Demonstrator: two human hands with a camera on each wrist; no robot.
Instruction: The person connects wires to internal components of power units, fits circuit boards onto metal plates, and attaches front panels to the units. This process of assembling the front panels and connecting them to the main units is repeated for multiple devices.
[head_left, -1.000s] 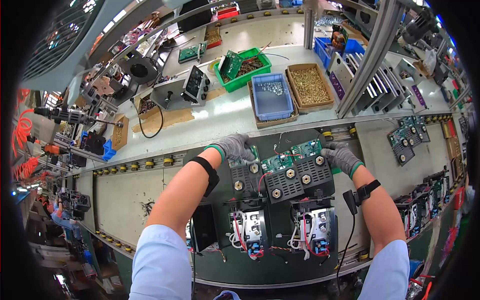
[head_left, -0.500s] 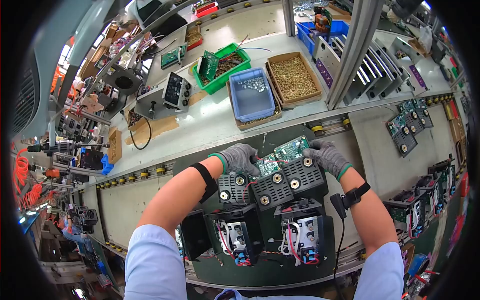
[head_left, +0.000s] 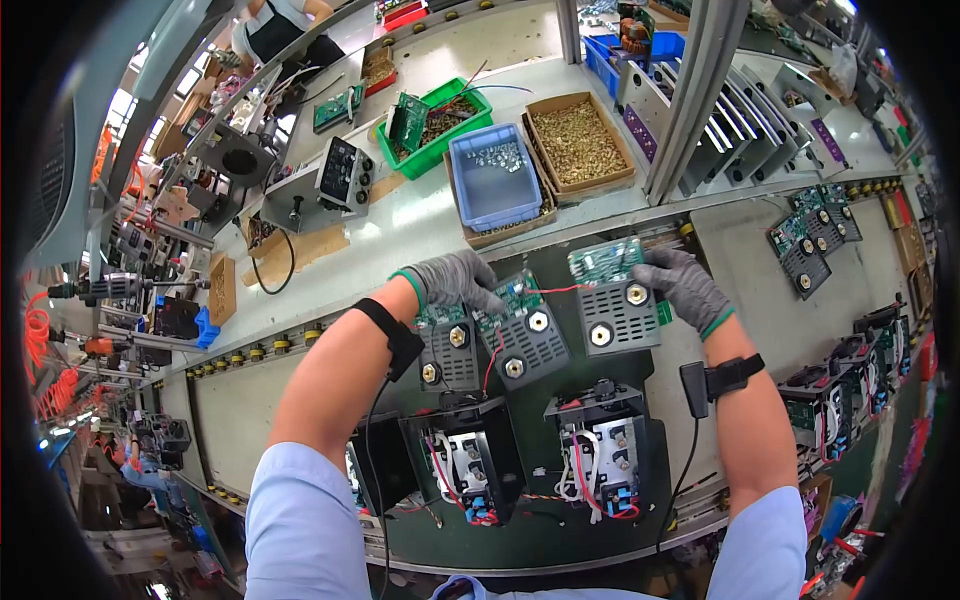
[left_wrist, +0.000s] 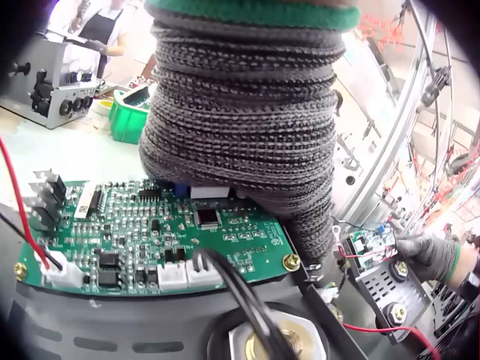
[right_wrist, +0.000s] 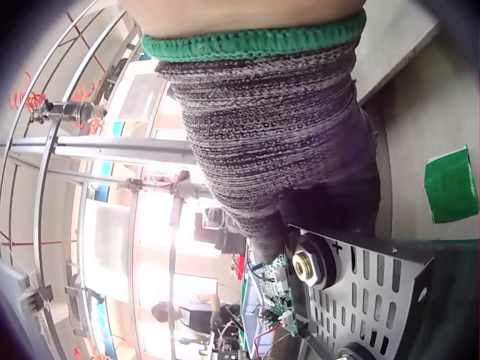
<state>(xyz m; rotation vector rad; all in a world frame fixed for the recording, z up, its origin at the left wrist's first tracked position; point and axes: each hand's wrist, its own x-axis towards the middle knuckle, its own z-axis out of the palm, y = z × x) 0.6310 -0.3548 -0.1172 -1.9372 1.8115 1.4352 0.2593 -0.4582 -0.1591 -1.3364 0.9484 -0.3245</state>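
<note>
My gloved left hand [head_left: 450, 280] bends over the tops of two black slotted panels, fingertips on the green circuit board of the middle panel [head_left: 533, 352]. The left panel [head_left: 448, 358] lies just beside it. At the right, my gloved right hand [head_left: 688, 288] pinches the upper corner of a third slotted panel [head_left: 620, 320], beside its brass nut [right_wrist: 304, 264]. Thin red wire runs between the middle and right panels. In the left wrist view, the glove [left_wrist: 240, 112] covers part of a circuit board [left_wrist: 157, 240], hiding some fingers behind it.
Below the panels stand two open black housings with wired metal parts [head_left: 465, 465] [head_left: 605, 460]. Beyond the rail are a blue bin [head_left: 495, 190], a box of brass pieces [head_left: 580, 145] and a green bin [head_left: 425, 160]. More panels [head_left: 810, 250] lie at right.
The right panel has moved up and right with my right hand, away from the middle panel it overlapped. The middle panel has shifted up and left by my left hand. The head view has shifted.
</note>
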